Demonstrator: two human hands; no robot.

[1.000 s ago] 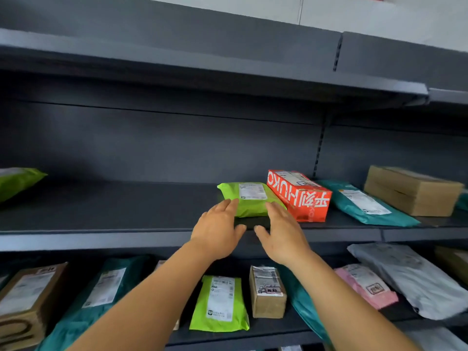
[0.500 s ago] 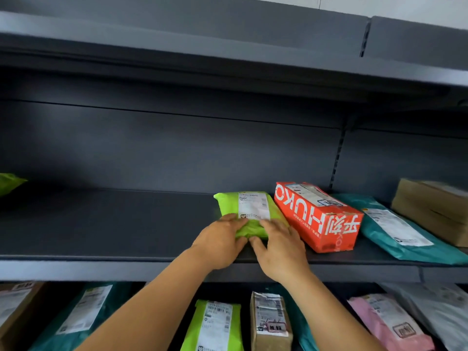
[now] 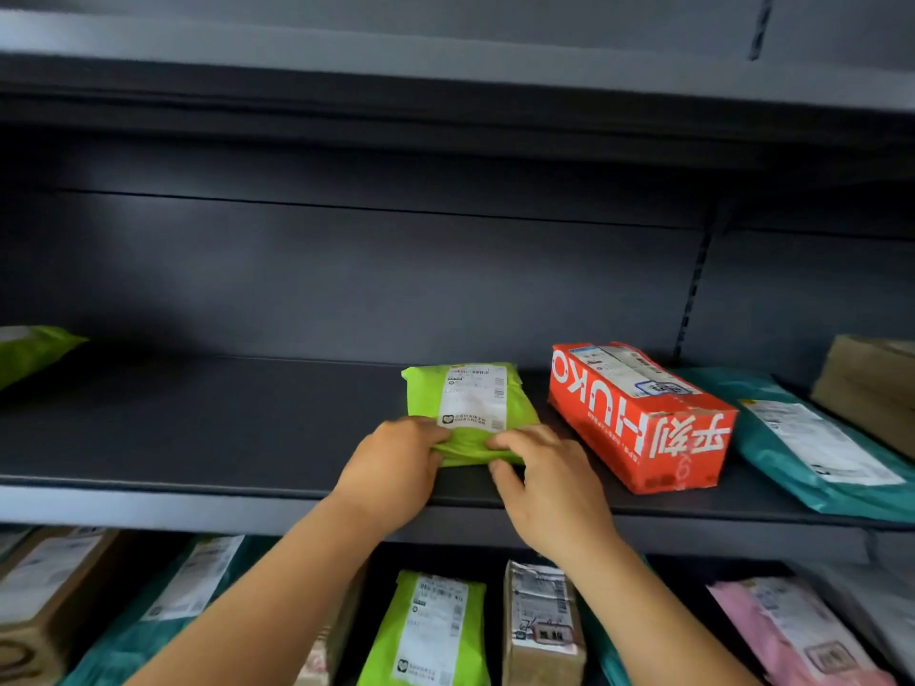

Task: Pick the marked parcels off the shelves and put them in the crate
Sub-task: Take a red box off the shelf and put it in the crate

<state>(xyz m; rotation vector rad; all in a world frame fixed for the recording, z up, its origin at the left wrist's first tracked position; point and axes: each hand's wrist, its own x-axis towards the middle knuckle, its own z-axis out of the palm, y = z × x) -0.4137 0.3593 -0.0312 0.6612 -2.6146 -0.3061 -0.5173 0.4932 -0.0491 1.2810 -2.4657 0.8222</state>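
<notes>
**Both hands on the green parcel at the shelf's front**

The green parcel (image 3: 468, 413) lay flat on the grey shelf (image 3: 223, 438), close to its front edge, with a white label on top. The left hand (image 3: 396, 467) held its near left corner, fingers curled over the edge of the wrapper. The right hand (image 3: 549, 482) gripped the near right corner, fingers bent on top and the thumb reaching toward the underside of the edge. Both forearms came up from below the shelf and angled inward, so the two hands met almost side by side at the parcel's near end, knuckles up.

Just to the right of the parcel, apart from it, sat a red box (image 3: 643, 418) with white lettering, turned at an angle. Beyond that lay a teal bag (image 3: 812, 448) and, at the far right, a brown box (image 3: 871, 388). Another green bag (image 3: 29, 349) showed at the shelf's far left edge.

On the shelf below lay more parcels: a green bag (image 3: 431, 631), a small brown box (image 3: 542, 626), a pink bag (image 3: 792, 631) and a brown box (image 3: 39, 596) at the left.
</notes>
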